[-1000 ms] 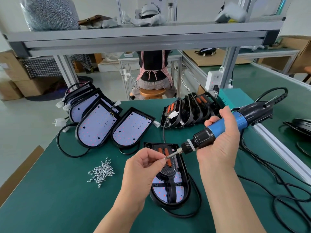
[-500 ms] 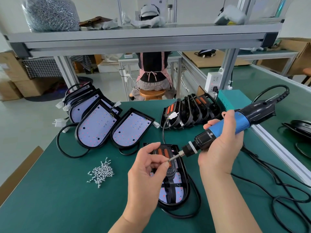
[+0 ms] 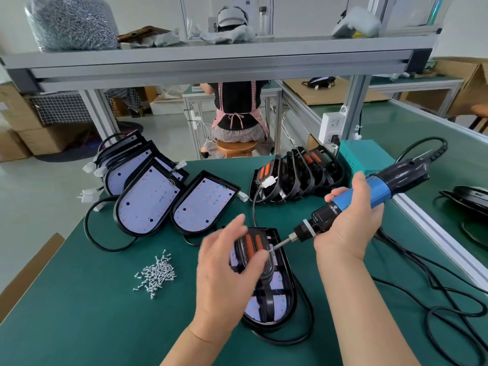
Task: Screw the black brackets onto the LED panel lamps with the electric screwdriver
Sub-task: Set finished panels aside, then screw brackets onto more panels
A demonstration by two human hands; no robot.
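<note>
Green bench (image 3: 79,326) — right hand (image 3: 348,228) grips electric screwdriver (image 3: 383,188), left hand (image 3: 224,273), fingers (image 3: 232,225) splayed, over LED lamp (image 3: 280,307).

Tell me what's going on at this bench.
A person is fastening a black bracket with orange inserts onto a black D-shaped LED panel lamp lying on the green table mat. The right-hand grip holds the blue-and-black electric screwdriver, its bit angled down at the bracket. The left-hand grip, fingers spread and blurred, is over the bracket's left side. A pile of small silver screws lies to the left; bare lamps lie behind it, and bracketed lamps stand in a row at the back.
</note>
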